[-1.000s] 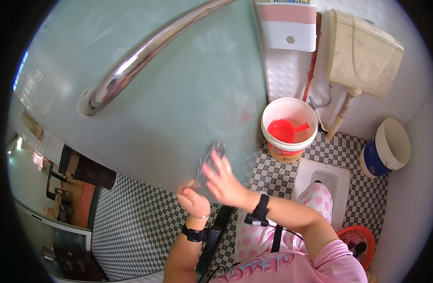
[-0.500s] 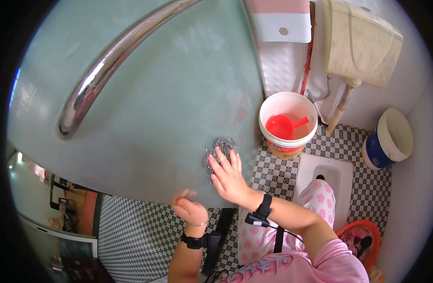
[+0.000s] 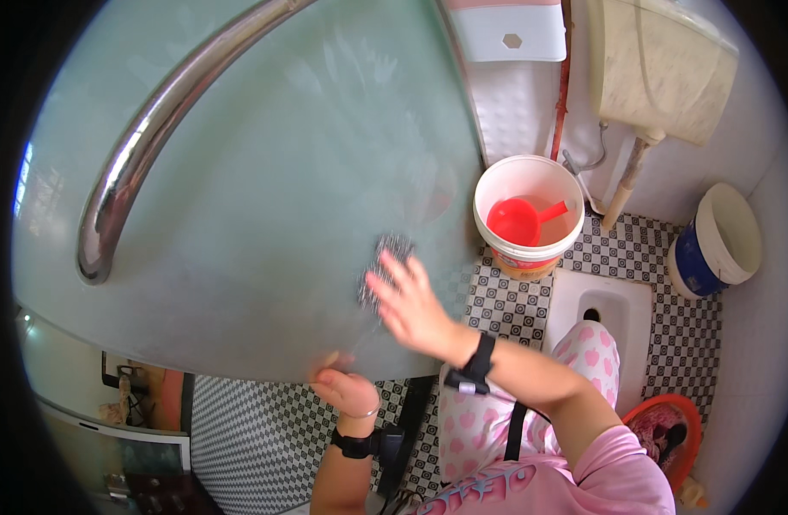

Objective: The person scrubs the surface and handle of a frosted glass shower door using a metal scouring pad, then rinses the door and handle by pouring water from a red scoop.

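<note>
Pressing metal scourer (image 3: 396,244) to glass door (image 3: 239,223) with outstretched fingers of right hand (image 3: 421,311) — resting left hand (image 3: 349,392) at door's edge — cannot tell if gripping.

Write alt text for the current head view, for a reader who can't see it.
A person's right hand presses a silvery scouring pad against a frosted greenish glass door, while the left hand is at the door's bottom edge. To the right are a squat toilet and a bucket holding a red dipper.
</note>
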The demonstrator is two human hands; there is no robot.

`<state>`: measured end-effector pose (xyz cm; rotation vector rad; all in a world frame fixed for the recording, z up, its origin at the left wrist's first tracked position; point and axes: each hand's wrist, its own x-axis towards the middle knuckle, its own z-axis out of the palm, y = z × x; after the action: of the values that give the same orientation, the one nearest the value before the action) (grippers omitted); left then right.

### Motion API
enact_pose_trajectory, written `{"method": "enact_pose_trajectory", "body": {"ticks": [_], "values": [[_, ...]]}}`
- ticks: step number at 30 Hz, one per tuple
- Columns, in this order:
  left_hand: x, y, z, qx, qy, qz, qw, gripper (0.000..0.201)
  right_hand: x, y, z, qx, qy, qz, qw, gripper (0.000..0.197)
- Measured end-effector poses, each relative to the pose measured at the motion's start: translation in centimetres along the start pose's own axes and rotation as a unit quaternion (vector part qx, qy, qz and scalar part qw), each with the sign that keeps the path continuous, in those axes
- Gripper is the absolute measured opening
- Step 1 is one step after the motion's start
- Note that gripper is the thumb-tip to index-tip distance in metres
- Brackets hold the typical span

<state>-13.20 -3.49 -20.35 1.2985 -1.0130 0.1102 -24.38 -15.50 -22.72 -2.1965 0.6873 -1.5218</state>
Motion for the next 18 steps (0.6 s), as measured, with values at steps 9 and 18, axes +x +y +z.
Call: {"method": "enact_pose_trajectory", "body": {"ticks": [9, 18], "values": [[-0.1, 0.0, 0.2, 0.028, 0.028, -0.011, 0.999, 0.061, 4.0, 3.1, -0.5, -0.023, 0.074, 0.028, 0.997, 0.059], [-0.1, 0.0, 0.6, 0.009, 0.02, 0.002, 1.0, 0.061, 6.2, 3.9, -1.9, -0.158, 0.109, 0.134, 0.972, 0.054]]}}
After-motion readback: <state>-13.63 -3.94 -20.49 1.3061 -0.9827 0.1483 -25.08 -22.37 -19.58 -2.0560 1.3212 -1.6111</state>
